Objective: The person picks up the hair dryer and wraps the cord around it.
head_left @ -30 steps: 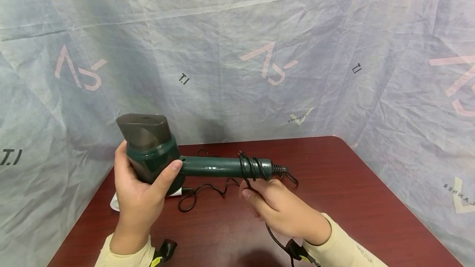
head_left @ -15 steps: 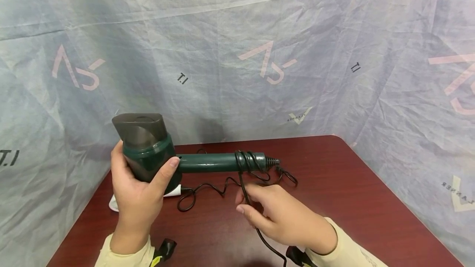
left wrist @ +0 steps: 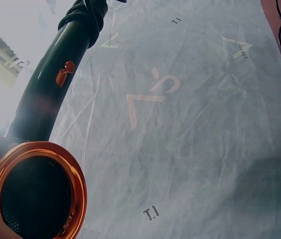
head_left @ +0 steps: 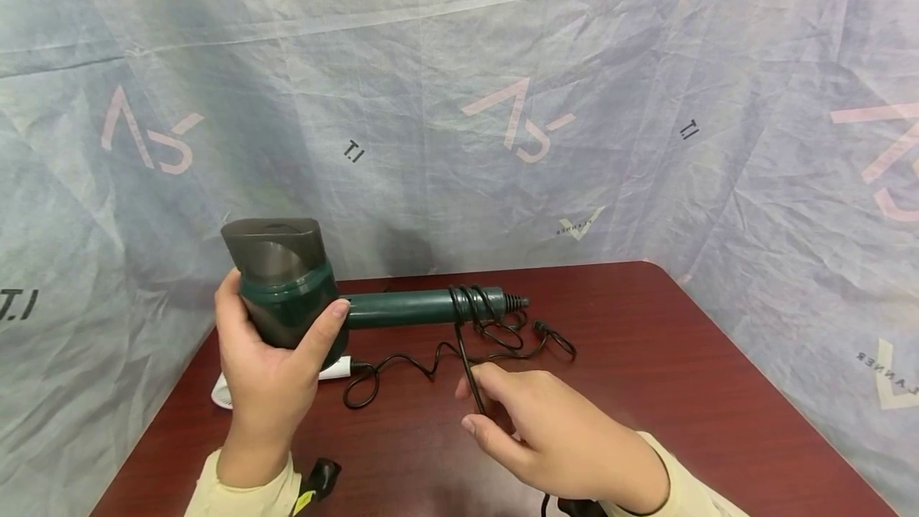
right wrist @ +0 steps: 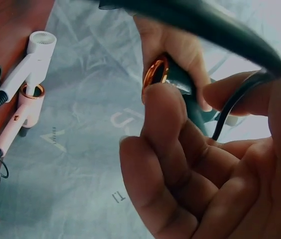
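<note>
In the head view, my left hand (head_left: 266, 389) grips the round body of a dark green hair dryer (head_left: 402, 308), thumb by the handle's root. Its grey nozzle (head_left: 276, 250) points up and its handle extends to the right. The black cord (head_left: 465, 353) makes several turns around the handle's far end, then runs down to my right hand (head_left: 560, 429). Curled fingers and thumb hold that cord, below and apart from the handle. From the left wrist, a copper ring (left wrist: 78, 181) and the wound cord (left wrist: 83, 22) show. Across the right wrist view, the cord (right wrist: 235, 102) passes close by the thumb.
On the reddish-brown table (head_left: 718, 389) lie a white hair dryer (right wrist: 42, 55) and a pink hair dryer (right wrist: 28, 109), seen from the right wrist. A loose black cord (head_left: 409, 359) trails behind the held dryer. Grey printed cloth (head_left: 424, 206) hangs around the table.
My right hand has moved from just under the handle down and toward me, with the cord stretched between. The handle's far end has risen slightly. My left hand keeps its grip.
</note>
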Demonstrator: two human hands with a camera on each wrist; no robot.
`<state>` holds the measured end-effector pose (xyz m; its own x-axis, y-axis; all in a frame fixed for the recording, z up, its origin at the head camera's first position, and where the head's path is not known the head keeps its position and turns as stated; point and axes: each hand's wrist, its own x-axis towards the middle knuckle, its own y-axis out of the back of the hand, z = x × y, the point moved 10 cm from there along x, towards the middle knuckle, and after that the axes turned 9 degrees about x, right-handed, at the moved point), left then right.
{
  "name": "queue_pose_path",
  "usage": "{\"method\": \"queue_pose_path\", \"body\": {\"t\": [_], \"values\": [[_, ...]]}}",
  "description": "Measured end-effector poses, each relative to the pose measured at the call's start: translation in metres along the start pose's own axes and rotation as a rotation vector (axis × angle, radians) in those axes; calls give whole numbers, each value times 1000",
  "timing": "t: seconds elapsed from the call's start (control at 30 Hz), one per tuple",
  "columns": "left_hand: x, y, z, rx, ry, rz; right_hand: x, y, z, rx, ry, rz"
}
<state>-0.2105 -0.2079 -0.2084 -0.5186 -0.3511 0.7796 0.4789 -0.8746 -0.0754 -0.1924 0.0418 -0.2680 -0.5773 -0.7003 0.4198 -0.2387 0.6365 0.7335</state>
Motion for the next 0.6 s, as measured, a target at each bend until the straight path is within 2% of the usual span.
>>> {"method": "queue_pose_path", "body": {"t": [0.1, 0.3, 0.47, 0.6], "values": [[-1, -2, 2, 33, -11, -13, 0, 1, -2, -19, -2, 15], [-4, -10, 17, 99, -77, -53, 0, 9, -6, -61, 25, 79], [-4, -14, 29, 139, -143, -82, -1, 14, -6, -40, 19, 109], [-4, -13, 32, 160, -178, -85, -1, 13, -4, -5, -1, 113]]}}
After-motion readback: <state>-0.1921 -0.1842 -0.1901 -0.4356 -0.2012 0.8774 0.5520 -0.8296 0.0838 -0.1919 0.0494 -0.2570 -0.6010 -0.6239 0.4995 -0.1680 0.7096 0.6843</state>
